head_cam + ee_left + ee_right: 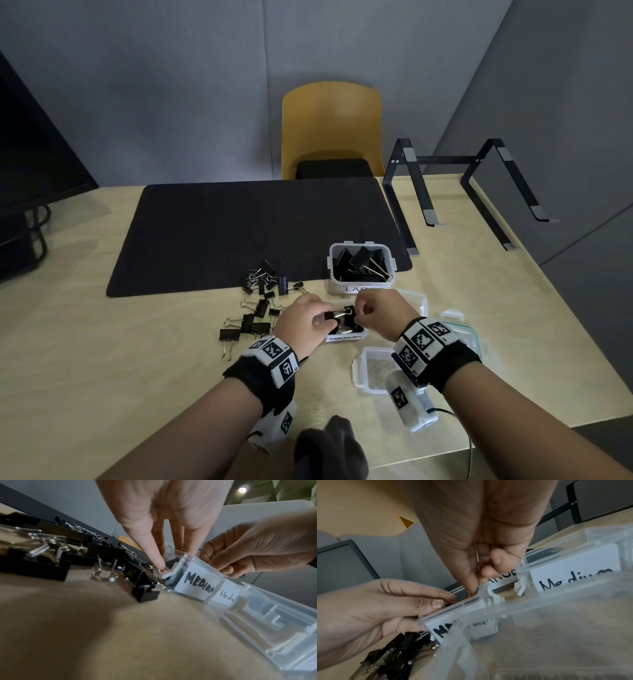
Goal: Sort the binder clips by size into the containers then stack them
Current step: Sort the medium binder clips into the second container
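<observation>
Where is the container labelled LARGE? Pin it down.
In the head view the LARGE container sits right of centre on the near right corner of the black mat, just beyond the right hand and the MEDIUM container, with loose binder clips to its left.

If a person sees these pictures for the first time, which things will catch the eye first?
First, the two hands, left hand and right hand, meeting over the small clear plastic container labelled MEDIUM, both holding a black binder clip above it. Next, the scattered pile of loose black binder clips on the wooden table to the left, and the clear container of large clips behind.
</observation>
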Demonstrator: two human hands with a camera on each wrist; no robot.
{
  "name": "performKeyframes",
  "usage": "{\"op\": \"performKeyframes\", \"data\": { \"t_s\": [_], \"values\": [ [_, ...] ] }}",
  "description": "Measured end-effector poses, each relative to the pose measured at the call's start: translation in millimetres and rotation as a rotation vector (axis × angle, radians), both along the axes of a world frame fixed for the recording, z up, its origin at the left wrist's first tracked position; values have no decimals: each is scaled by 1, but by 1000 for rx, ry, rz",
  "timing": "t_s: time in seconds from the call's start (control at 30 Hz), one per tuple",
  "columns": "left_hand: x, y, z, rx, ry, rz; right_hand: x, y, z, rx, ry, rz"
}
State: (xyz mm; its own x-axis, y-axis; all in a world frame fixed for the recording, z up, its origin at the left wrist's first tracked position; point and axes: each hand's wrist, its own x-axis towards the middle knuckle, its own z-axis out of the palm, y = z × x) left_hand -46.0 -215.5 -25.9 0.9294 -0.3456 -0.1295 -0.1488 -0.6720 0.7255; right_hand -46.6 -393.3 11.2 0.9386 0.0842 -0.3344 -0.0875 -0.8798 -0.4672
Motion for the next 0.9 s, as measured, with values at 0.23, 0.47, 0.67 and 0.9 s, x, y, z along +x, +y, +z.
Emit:
{"op": "performKeyframes", "data": {
  "t_s": [0.23, 0.47, 0.67, 0.9],
  "values": [
    [1, -5, -3, 57, -61, 4, -2, 0, -3, -38, 10, 6],
    [1, 8, 1, 4, -143, 45, 0, 9, 8, 14, -61, 2],
    [10, 43, 6, 64, -160, 160, 8, 41, 16, 114, -82, 34],
    [53, 81, 10, 212, -26, 191, 35, 82, 15, 130, -50, 29]
  ]
}}
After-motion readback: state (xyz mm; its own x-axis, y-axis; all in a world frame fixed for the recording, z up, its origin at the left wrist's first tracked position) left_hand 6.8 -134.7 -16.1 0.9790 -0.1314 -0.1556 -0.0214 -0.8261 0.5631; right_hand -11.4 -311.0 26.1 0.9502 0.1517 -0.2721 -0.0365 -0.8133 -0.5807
